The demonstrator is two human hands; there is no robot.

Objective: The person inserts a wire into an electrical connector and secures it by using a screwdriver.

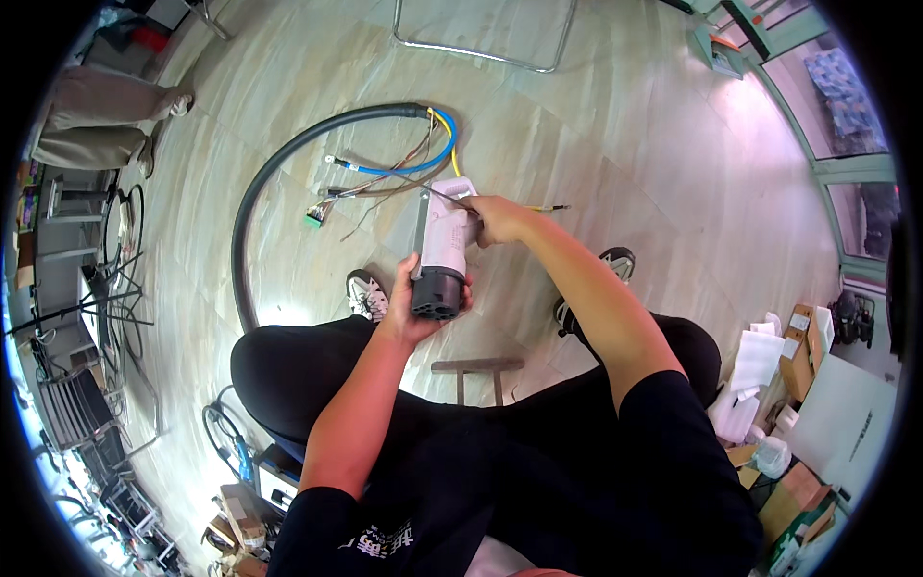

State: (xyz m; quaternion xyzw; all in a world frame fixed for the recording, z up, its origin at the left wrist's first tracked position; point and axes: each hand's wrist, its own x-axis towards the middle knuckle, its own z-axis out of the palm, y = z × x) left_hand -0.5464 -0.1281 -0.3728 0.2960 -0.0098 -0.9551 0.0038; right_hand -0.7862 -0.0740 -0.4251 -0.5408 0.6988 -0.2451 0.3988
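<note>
My left hand (409, 308) is wrapped round the black round end of a white electric-vehicle charging plug (445, 240), held upright between my knees with its contact holes towards me. At the plug's handle side my right hand (497, 221) is closed, its fingertips on a thin dark rod (444, 195) that lies across the handle; what kind of tool it is cannot be made out. Beyond the plug, a thick black cable (252, 200) curves over the floor. From its end fan out a blue wire (448, 144), a yellow wire (456, 162), brown wires (385, 183) and a small green connector (314, 219).
A wooden stool edge (478, 365) shows between my legs. A metal tube frame (481, 55) stands on the floor ahead. At the left are another person's legs (96, 120) and a black chair (77, 409); cartons (800, 351) and white foam lie at the right.
</note>
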